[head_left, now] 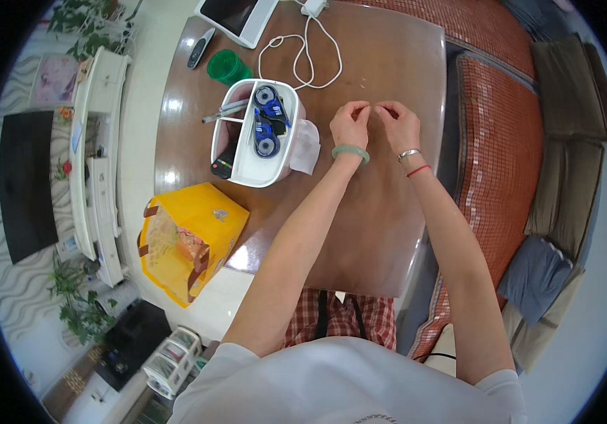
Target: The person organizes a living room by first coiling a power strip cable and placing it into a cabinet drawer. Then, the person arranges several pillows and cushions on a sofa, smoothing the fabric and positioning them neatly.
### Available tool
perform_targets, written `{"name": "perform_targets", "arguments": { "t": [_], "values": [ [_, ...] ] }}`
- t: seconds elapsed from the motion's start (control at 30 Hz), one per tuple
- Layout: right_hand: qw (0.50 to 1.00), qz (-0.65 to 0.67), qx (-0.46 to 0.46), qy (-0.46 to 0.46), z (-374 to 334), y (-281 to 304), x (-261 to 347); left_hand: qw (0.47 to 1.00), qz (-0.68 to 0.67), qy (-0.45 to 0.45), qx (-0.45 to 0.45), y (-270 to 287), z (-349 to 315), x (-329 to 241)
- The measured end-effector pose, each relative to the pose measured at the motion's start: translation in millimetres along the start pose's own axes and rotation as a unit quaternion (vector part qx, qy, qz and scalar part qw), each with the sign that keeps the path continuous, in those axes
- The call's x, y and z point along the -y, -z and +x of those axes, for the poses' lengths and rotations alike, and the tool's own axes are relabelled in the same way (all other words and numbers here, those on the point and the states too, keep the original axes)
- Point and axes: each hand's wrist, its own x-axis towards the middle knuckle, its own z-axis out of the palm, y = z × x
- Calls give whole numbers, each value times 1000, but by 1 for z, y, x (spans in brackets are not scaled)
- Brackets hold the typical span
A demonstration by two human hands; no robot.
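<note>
Above the brown table my two hands are close together, fingertips almost meeting. My left hand, with a green bangle at its wrist, has its thumb and fingers pinched together. The fingers of my right hand are bent into a pinch as well. Anything between either hand's fingers is too small to make out. Left of them stands a white divided tissue box, with a tissue hanging from its side. It carries two blue correction tapes, pens and a black remote.
A green cup, a grey remote, a white-framed screen and a loose white cable occupy the table's far side. At its left edge is a yellow bag with something pinkish inside. A sofa lies along the right.
</note>
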Motion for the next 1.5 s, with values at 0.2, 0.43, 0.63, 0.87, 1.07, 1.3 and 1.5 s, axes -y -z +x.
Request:
{"name": "perform_targets", "arguments": {
  "t": [0.2, 0.43, 0.63, 0.87, 1.07, 1.3, 1.5],
  "values": [
    [969, -144, 56, 193, 78, -14, -32, 963, 228, -130, -63, -15, 31, 13],
    [949, -187, 107, 232, 106, -19, -37, 943, 320, -58, -77, -27, 44, 8],
    [929, -233, 133, 255, 113, -16, -33, 931, 353, -39, -91, -32, 47, 2],
    [910, -282, 138, 269, 110, -18, -29, 931, 351, -38, -94, -37, 48, 5],
    [885, -313, 138, 316, 112, -22, -39, 925, 358, -73, -101, -40, 44, 12],
    [962, -80, 223, 132, 44, 5, -14, 997, -28, 54, -56, -12, -18, -21],
    [936, 156, 313, 51, -72, 0, 98, 982, -137, 42, -126, 98, -111, -88]
  ]
}}
